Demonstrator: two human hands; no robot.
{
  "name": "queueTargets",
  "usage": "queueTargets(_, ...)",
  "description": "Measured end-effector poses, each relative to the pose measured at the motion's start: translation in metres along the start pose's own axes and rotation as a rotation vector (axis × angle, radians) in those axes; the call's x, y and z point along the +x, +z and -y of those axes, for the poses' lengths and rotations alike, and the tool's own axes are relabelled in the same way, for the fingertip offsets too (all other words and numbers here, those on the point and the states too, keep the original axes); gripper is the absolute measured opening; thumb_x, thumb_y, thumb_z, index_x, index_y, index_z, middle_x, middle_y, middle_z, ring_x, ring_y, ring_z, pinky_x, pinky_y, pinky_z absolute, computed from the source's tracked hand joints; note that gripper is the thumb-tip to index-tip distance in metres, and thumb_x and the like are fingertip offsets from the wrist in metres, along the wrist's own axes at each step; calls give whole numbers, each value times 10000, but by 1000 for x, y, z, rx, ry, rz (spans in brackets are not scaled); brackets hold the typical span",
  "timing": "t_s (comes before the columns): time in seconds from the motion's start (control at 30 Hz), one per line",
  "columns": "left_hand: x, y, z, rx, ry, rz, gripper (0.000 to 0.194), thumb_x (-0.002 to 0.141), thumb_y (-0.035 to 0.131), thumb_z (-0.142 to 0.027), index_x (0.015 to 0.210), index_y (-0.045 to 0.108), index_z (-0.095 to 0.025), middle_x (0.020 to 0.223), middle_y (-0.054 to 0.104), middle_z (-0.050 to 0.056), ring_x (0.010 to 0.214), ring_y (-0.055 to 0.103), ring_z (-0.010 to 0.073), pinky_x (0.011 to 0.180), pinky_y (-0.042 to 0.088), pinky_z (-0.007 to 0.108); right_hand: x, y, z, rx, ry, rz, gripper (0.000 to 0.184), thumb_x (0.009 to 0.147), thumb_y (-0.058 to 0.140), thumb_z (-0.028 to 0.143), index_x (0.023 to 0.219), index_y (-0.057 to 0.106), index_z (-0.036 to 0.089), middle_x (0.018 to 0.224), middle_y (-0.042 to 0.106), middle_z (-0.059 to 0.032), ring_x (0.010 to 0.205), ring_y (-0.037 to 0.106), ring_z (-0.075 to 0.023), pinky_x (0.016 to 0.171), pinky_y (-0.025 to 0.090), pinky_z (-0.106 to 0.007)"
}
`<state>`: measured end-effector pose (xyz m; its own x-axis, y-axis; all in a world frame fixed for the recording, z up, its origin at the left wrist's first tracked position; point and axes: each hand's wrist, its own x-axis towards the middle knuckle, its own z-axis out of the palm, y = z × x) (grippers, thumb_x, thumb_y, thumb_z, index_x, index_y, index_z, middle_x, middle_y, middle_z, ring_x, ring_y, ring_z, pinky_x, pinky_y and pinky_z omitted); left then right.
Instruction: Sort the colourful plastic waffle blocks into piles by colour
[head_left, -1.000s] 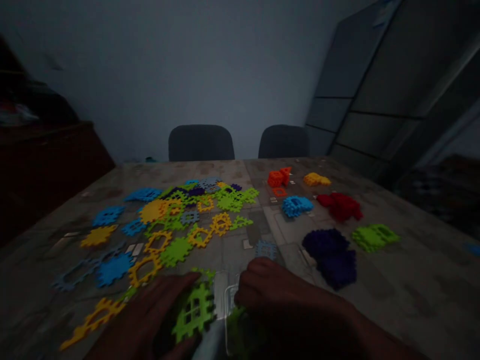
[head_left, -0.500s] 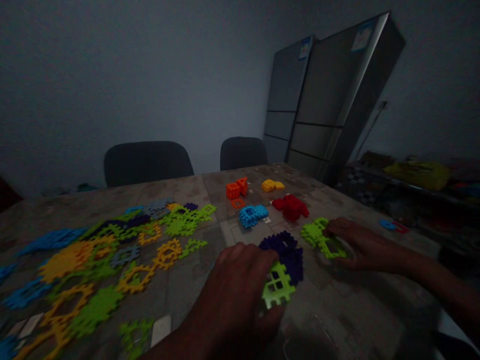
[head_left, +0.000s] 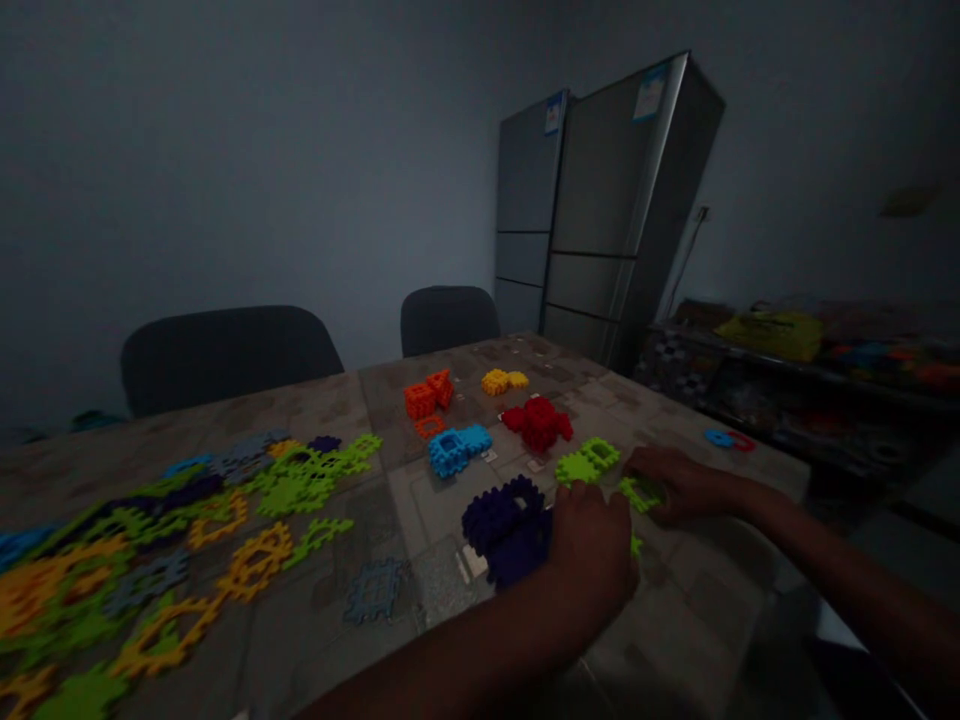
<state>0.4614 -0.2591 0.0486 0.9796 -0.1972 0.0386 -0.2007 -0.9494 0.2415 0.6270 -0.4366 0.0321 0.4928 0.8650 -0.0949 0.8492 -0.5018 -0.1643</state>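
Note:
My left hand (head_left: 596,545) is closed around a light green interlocking tile (head_left: 636,546); only a sliver of the tile shows past the fingers. My right hand (head_left: 667,485) grips a green open-frame piece (head_left: 640,493) low at the tabletop, fingertips and thumb at its edge. Just beyond lie more green toothed pieces (head_left: 577,468), apart from the frame piece. Left of my left hand, partly covered by it, stands a dark purple assembly (head_left: 514,530) of toothed pieces.
Built shapes stand farther back: blue (head_left: 450,455), red (head_left: 538,424), orange (head_left: 421,400) and yellow (head_left: 496,381). Loose flat pieces in several colours (head_left: 259,560) spread over the table's left. A grey piece (head_left: 375,590) lies nearer. Two chairs (head_left: 232,350) stand behind the table.
The view has turned right. My left hand has moved right with the green tile, towards my right hand. The green frame piece now lies apart from the other green pieces.

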Motion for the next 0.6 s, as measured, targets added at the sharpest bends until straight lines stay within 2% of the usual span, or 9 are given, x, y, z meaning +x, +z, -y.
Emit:
queueTargets(0.13,16,11,-3,22,-38,22,414,869,661,-275,1231,579,-89,1152,631,215,1140,568,352,1027,435,494,-2,0,-8,-6,17,11,613,641,657,257,1249,638,181,1231,647,-146,1187,568,-350,1055,372,-528)
queueTargets(0.27,9,10,-2,20,-11,8,546,850,733,-384,1251,556,-59,1186,604,245,1175,531,398,1025,424,546,-14,-4,-12,62,90,-34,692,663,726,373,1328,612,220,1371,595,-145,1290,509,-376,1092,346,-542)
queueTargets(0.3,3,10,-1,12,23,8,517,856,725,-370,1246,560,-75,1202,598,228,1179,527,389,1023,429,535,-17,-4,-13,79,121,-49,715,673,736,424,1342,602,214,1392,583,-152,1305,498,-383,1096,350,-543)
queueTargets(0.37,-11,15,0,-11,100,25,325,891,649,-264,1181,603,-125,1175,613,169,1132,556,338,968,473,464,-24,-2,-12,120,179,-72,724,704,721,489,1353,592,196,1386,588,-164,1290,517,-379,1087,382,-527)
queueTargets(0.43,-25,26,1,-30,147,62,181,893,575,-173,1057,652,-156,1068,641,127,1015,600,292,833,513,383,-30,3,-9,167,220,-78,710,730,696,479,1362,579,178,1372,595,-170,1255,553,-358,1068,420,-498)
queueTargets(0.5,-34,40,3,-42,149,88,150,890,544,-152,976,667,-159,963,644,118,895,614,267,728,506,346,-32,8,-3,194,242,-77,703,734,685,439,1370,565,164,1368,595,-172,1236,572,-341,1065,433,-483)
queueTargets(0.6,-38,52,5,-56,132,85,162,874,538,-134,971,666,-158,958,636,120,858,607,256,699,493,335,-30,12,4,190,251,-93,676,734,679,395,1360,568,162,1380,585,-175,1262,552,-341,1086,414,-494)
